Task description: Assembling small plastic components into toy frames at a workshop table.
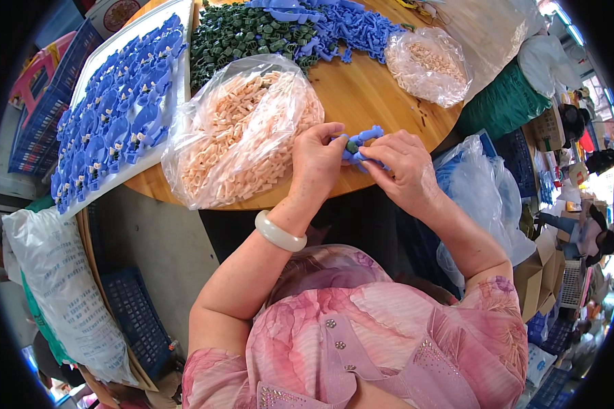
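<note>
Above the table's near edge, a small blue plastic figure part (pixel 367 135) with a dark green piece (pixel 352 146) on it is held between both hands. My left hand (pixel 317 162) pinches its left side, fingers closed. My right hand (pixel 404 169) has its fingers closed around the right side; some of the part is hidden behind them. Close by my left hand lies an open clear bag (pixel 242 140) full of small peach-coloured plastic pieces. Beyond it are a heap of dark green pieces (pixel 249 41) and a heap of blue plastic parts (pixel 351 31).
A white board (pixel 177 88) with rows of blue assembled figures stands at the left of the round wooden table (pixel 361 85). A smaller clear bag of peach pieces (pixel 430 61) lies at the far right. Beside the table are a green sack (pixel 505 102), clear plastic bags (pixel 481 198) and blue crates (pixel 135 317).
</note>
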`<state>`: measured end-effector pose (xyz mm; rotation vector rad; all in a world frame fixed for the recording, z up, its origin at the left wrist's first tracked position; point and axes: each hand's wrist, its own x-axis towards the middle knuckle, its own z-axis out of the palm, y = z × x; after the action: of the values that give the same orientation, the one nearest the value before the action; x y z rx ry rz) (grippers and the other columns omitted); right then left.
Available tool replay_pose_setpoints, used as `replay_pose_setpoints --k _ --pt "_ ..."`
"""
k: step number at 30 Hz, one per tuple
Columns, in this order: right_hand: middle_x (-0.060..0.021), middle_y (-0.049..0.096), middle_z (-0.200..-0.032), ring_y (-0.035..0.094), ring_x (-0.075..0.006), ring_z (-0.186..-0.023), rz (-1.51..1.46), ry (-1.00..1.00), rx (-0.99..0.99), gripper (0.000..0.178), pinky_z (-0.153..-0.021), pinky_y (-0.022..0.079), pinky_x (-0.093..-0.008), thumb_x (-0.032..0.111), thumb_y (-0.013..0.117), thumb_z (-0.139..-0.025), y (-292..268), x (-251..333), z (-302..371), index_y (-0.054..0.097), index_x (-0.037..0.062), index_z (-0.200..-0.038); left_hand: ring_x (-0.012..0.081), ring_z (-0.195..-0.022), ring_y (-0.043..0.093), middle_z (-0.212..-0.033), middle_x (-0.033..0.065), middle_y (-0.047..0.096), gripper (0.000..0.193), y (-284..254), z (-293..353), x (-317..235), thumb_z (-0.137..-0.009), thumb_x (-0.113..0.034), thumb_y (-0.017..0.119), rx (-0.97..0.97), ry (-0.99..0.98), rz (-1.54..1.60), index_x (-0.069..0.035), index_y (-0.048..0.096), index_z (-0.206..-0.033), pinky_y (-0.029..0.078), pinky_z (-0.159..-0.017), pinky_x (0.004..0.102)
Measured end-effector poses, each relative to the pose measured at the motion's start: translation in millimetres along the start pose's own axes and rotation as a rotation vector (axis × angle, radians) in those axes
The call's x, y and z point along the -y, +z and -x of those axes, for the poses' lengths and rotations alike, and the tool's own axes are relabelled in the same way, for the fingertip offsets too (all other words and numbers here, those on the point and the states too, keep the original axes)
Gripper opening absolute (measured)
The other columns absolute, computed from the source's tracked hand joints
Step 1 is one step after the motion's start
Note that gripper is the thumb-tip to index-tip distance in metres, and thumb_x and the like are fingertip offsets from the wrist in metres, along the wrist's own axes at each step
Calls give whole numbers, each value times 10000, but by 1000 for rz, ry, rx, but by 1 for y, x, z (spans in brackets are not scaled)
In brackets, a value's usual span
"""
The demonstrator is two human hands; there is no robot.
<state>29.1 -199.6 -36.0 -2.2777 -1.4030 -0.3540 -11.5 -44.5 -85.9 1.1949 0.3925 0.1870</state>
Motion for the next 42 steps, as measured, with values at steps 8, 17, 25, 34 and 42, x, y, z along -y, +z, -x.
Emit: replay_pose_setpoints --k 8,17,25,34,42 --pt "-40 626 -905 574 -229 -830 19 -20 -47 206 -760 424 -352 112 697 -728 5 -4 6 650 93 -928 152 -756 632 -912 103 613 257 -1 -3 7 -854 -31 580 28 10 -2 74 559 -1088 565 -647 278" --pt "-49 574 -956 519 -80 -686 -674 476 -159 370 -610 436 -210 52 668 -787 -9 -34 11 550 24 -1137 143 -762 616 -843 94 634 226 2 7 -10 -850 0 562 -3 307 -168 42 595 -1069 498 -684 259" --pt "-9 564 -958 553 -76 -806 -843 336 -192 366 -734 460 -218 -29 643 -761 5 -43 10 540 32 -1106 195 -772 623 -897 129 648 229 0 20 -42 -838 10 588 143 637 -436 -8 605 -1065 492 -699 285" --pt "-112 575 -1012 599 -290 -893 -230 -72 -414 406 -737 504 -346 -73 693 -658 -5 -46 -5 565 70 -1015 257 -782 639 -925 149 641 257 -7 17 -72 -803 -22 637 223 582 -757 4 601 -1056 493 -686 306" --pt "-115 596 -1006 613 -307 -889 -168 -175 -487 396 -715 515 -349 -63 707 -651 -6 -48 -24 579 74 -1001 333 -837 622 -953 177 622 368 -10 13 -100 -746 -20 674 268 663 -811 -13 575 -1100 489 -712 351"
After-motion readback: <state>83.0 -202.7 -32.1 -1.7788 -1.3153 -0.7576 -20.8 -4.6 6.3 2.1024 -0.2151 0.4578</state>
